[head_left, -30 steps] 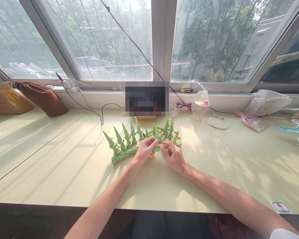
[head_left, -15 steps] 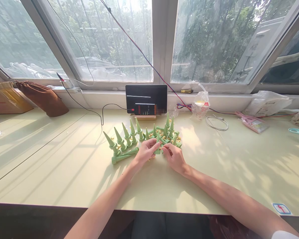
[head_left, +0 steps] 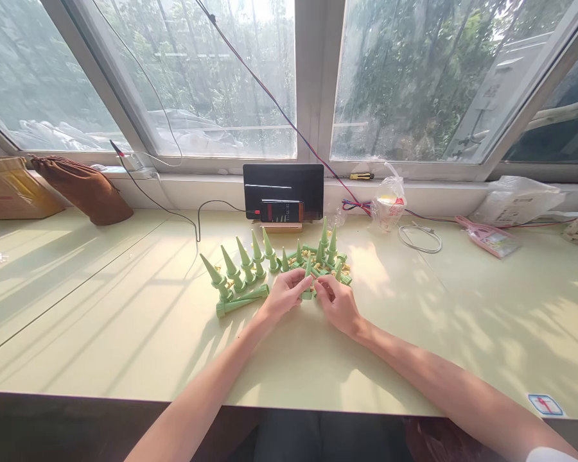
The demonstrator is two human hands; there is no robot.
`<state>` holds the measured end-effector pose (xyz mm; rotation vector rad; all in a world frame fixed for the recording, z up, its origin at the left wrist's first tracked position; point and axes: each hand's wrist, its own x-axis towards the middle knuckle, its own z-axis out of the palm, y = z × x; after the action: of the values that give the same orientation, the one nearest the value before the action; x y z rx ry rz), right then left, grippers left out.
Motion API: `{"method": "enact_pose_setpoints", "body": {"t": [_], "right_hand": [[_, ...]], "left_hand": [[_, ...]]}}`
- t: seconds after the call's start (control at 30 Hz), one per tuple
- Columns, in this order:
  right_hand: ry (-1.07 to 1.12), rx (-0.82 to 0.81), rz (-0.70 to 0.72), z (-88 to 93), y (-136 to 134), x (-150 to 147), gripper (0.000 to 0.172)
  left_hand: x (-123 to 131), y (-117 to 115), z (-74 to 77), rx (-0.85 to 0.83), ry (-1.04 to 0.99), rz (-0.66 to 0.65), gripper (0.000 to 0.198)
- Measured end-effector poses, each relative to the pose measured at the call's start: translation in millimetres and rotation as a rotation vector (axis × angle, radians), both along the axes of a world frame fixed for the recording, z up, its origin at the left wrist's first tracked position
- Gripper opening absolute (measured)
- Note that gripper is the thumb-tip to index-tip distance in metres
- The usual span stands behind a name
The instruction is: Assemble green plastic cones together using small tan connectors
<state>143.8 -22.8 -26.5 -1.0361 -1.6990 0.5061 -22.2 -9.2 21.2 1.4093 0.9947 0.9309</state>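
Observation:
My left hand (head_left: 285,295) is closed around a green plastic cone spike (head_left: 308,276), held point up over the front of the pile. Right beside it, my right hand (head_left: 338,301) is pinched with its fingertips close to the spike's side. Whatever sits between those fingertips is too small to make out. To the left stand several upright green cone spikes (head_left: 245,258) in a slanting row, with two more lying flat (head_left: 241,300) before them. Behind my hands is a heap of green parts (head_left: 324,256) mixed with small yellow pieces (head_left: 344,260).
A phone (head_left: 282,210) leans on a stand before a black tablet (head_left: 283,179). A bagged cup (head_left: 389,204), a coiled white cable (head_left: 420,239) and a pink pouch (head_left: 486,236) lie right of it. A brown drawstring bag (head_left: 84,192) and a cardboard box (head_left: 17,189) stand left.
The held spike and my left fingertips have shifted very slightly to the right. My right hand stays pinched in nearly the same spot.

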Motion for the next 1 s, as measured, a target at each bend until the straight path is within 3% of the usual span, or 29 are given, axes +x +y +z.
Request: {"method": "enact_pose_setpoints", "body": {"t": [0.13, 0.4, 0.77, 1.0], "right_hand": [[0.0, 0.053, -0.019, 0.5, -1.0, -0.8, 0.024], [-0.059, 0.213, 0.018, -4.9, 3.7, 0.5, 0.016], [-0.075, 0.139, 0.022, -6.4, 3.6, 2.1, 0.017], [-0.103, 0.079, 0.047, -5.6, 2.5, 3.2, 0.031]], "left_hand": [[-1.4, 4.0, -1.4, -0.046, -0.061, 0.071, 0.041], [-3.1, 2.7, 0.5, -0.055, -0.006, 0.083, 0.044], [-5.9, 1.3, -0.1, -0.005, 0.08, 0.043, 0.041], [-6.1, 0.0, 1.8, 0.026, 0.086, 0.012, 0.042]]}}
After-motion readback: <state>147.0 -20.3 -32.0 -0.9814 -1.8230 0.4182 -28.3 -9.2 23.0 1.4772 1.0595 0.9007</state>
